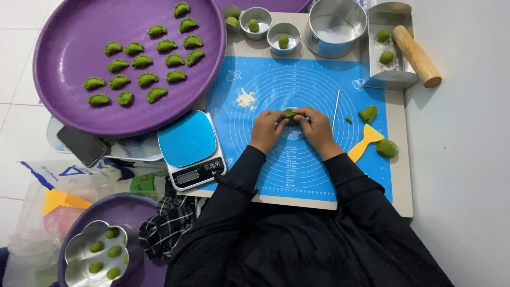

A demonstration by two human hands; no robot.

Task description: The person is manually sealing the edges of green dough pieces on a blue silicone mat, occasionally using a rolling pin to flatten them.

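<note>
Floor (467,159): pale, smooth, evenly lit, running along the right side; white tiles with thin dark joints (16,64) at the left. Bench (401,175): low beige board lying flat on the floor, edges square. Light is soft and diffuse, shadows faint. No walls or windows in view.

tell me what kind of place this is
Probably a home kitchen floor set up for pastry making: a blue silicone baking mat on a low board, a kitchen scale, and a purple tray of green dumplings.
</note>
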